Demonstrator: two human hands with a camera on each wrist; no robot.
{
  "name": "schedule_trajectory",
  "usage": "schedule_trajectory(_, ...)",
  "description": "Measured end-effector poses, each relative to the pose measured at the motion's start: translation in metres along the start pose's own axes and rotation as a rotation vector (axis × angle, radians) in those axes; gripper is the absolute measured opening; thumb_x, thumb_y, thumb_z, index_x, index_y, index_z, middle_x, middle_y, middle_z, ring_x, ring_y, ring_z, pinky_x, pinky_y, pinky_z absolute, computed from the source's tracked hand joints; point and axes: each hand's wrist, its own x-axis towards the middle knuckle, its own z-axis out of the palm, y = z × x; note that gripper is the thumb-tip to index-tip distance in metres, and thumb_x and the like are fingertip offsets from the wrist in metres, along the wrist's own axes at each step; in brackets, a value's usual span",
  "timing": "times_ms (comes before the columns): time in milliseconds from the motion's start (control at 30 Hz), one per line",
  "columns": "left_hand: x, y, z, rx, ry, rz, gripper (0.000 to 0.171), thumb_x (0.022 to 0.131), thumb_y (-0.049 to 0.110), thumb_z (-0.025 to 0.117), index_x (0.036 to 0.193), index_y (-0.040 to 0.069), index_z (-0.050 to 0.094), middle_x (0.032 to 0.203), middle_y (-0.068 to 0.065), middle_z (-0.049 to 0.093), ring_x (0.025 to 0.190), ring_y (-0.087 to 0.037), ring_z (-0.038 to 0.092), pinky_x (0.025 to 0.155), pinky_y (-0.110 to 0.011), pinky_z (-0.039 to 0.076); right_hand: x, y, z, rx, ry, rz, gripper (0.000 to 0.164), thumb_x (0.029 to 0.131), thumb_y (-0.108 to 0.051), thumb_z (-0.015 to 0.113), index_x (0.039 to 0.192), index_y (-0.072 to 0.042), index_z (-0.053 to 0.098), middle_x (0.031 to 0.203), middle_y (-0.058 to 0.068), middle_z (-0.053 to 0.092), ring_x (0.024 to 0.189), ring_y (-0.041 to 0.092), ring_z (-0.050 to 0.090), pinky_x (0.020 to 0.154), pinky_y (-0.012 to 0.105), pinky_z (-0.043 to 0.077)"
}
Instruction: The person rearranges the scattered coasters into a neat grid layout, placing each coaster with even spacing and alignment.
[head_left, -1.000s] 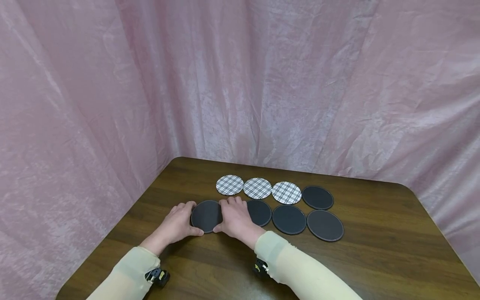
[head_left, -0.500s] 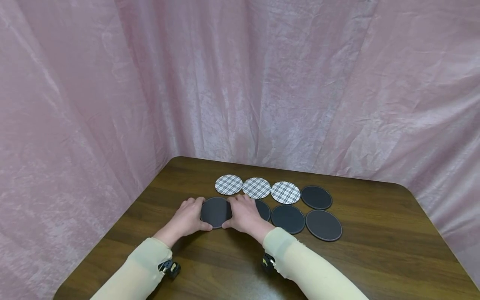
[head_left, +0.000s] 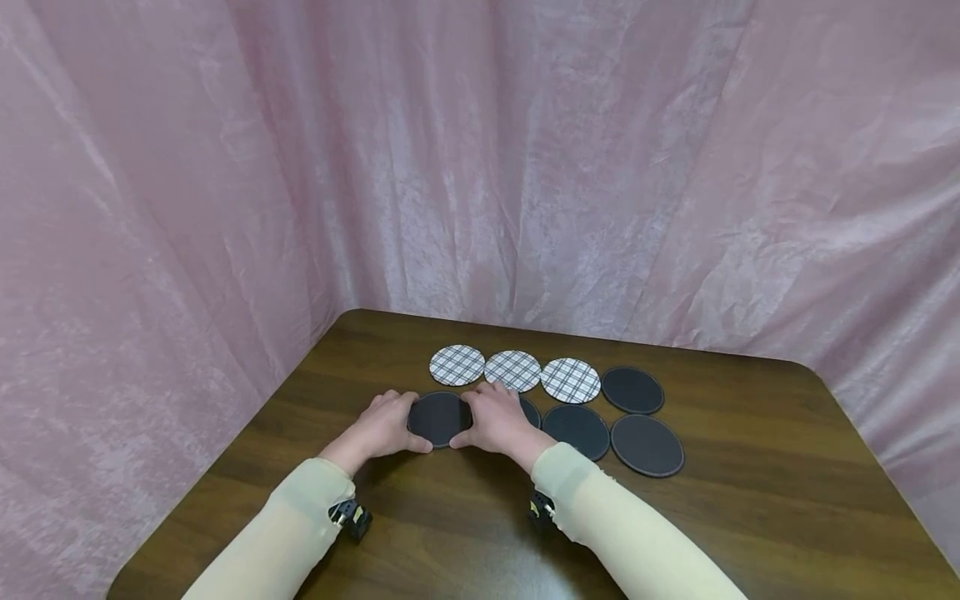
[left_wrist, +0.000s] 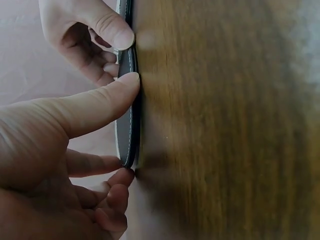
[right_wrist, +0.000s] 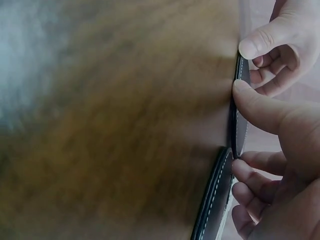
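A round dark coaster [head_left: 439,419] with a stitched rim lies between my two hands in the head view. My left hand [head_left: 384,427] holds its left edge, thumb at the near side and fingers farther round. On the opposite edge, my right hand [head_left: 498,419] grips it the same way. The left wrist view shows the coaster [left_wrist: 124,122] edge-on, low at the tabletop, with both thumbs on its near rim. Another dark coaster [head_left: 532,412] is partly hidden behind my right hand; in the right wrist view this neighbouring coaster [right_wrist: 212,200] sits beside my fingertips.
Behind stand three plaid coasters in a row, the left one [head_left: 457,366] nearest my hands, then a dark coaster [head_left: 633,390]. Two more dark coasters, one black [head_left: 576,432] and one brownish [head_left: 647,446], continue the front row. Pink curtains [head_left: 480,167] hang behind the wooden table [head_left: 750,500].
Both hands have slid the dark coaster rightward and slightly away, up to the neighbouring dark coaster in the front row. The other coasters have kept their places.
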Motion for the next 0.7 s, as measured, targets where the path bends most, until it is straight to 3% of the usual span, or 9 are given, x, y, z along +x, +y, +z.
schedule_trajectory(700,0.012,0.001,0.004,-0.035,-0.011,0.009,0.086,0.088,0.034,0.097,0.154,-0.005,0.057,0.140,-0.027,0.058,0.126,-0.042,0.053,0.108,-0.058,0.050,0.003,0.013,-0.001,-0.002,0.011,0.014,0.066,0.093,-0.048,0.090,0.147,-0.014,0.072,0.147,0.012,0.064,0.134,0.034,0.052,0.113,0.058,0.043)
